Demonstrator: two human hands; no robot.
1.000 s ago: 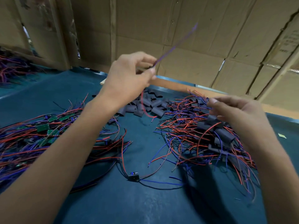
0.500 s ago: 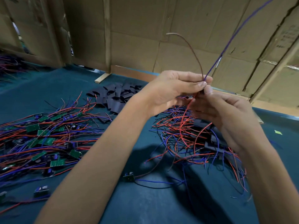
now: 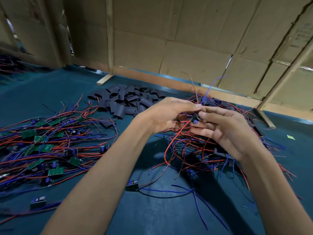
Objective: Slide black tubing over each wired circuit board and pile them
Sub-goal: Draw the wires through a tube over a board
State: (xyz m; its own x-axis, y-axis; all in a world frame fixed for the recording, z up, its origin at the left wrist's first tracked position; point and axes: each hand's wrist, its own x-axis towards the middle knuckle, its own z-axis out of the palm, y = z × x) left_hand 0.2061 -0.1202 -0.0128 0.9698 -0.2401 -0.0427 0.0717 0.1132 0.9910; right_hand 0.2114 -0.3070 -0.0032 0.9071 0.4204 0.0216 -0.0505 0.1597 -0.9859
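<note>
Both hands (image 3: 199,122) pinch the circuit board (image 3: 194,118) between them.

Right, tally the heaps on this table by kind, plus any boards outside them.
Heap of bare wired boards: 1
Heap of black tubing pieces: 1
Wire heap beneath the hands: 1
Far wire heap at the left edge: 1
Stray boards at the near edge: 2
Board pinched by left hand and right hand: 1
Total: 7
</note>
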